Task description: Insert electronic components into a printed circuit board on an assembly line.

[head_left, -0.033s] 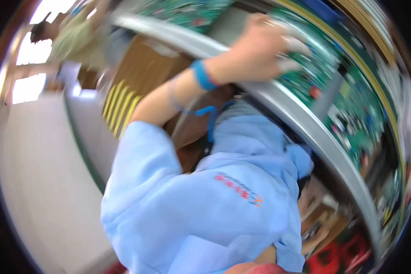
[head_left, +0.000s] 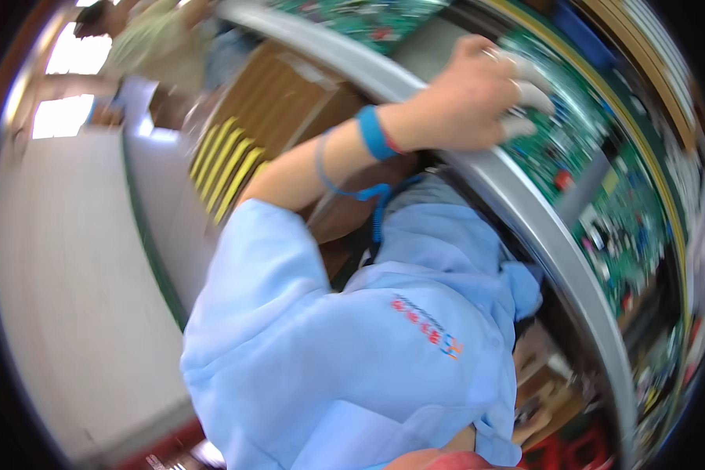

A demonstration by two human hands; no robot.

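Green circuit boards (head_left: 542, 160), crowded with components, lie beyond the silver bench rail (head_left: 517, 184), a red round component (head_left: 563, 181) standing out among them. Such boards look likely to handle as light and stiff but fragile, smooth enough to slip, and their bare edges seem the safest hold, clear of the raised parts. Just past the rail, a worker's left hand (head_left: 478, 94) reaches over the boards, white coverings (head_left: 534, 98) on several fingertips, fingers bent and apart; blur makes it impossible to say whether they touch or grasp anything. The right hand cannot be made out. A grey bar with a dark end (head_left: 583, 192), its purpose unclear, lies beyond the rail near the red component. On the worker's side of the rail, a blue wristband (head_left: 376, 133) circles the left wrist, a coiled blue cord (head_left: 377, 218) hangs below, and a light-blue shirt (head_left: 329, 352) fills the foreground. Farther back on that side stand a cardboard box (head_left: 278, 90) beside yellow stripes (head_left: 227, 164) and another person (head_left: 153, 47), blurred.
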